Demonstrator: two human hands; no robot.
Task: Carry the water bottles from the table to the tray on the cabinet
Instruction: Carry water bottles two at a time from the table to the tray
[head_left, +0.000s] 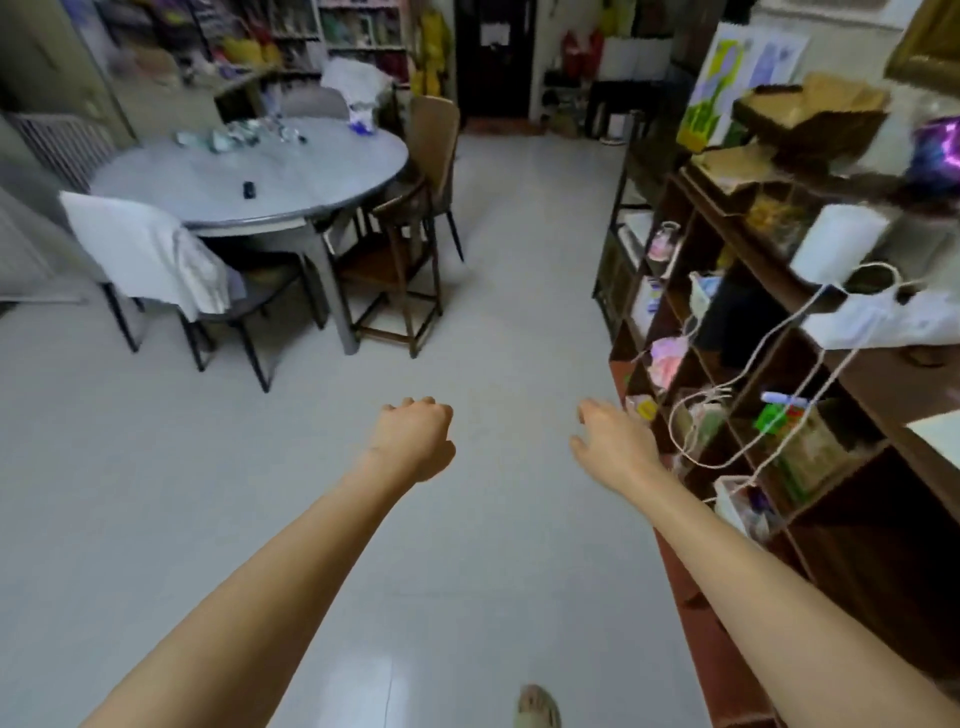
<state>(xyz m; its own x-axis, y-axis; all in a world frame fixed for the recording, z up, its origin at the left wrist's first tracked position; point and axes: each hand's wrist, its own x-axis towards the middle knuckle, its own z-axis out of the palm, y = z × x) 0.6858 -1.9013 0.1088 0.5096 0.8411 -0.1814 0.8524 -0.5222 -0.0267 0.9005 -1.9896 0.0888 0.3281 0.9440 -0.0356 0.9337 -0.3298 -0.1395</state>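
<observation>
Round worktop (291, 171) at far left. Water bottles (244, 132), blurred, cluster at its far edge, with a small object (249, 188) nearer the middle. Cloth-draped chair (150, 254) on its near side; wooden chair (431, 150) and stool (395, 270) on its right. Cabinet (872, 545) runs along the right, basket (815, 124) on top. Left hand (415, 436) and right hand (613, 441) over the floor between, the right just beside the cabinet.

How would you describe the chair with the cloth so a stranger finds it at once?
Find the round grey table at the upper left. The chair stands at its near side. Unlike the brown chairs, it has a white cloth draped over its back.
</observation>
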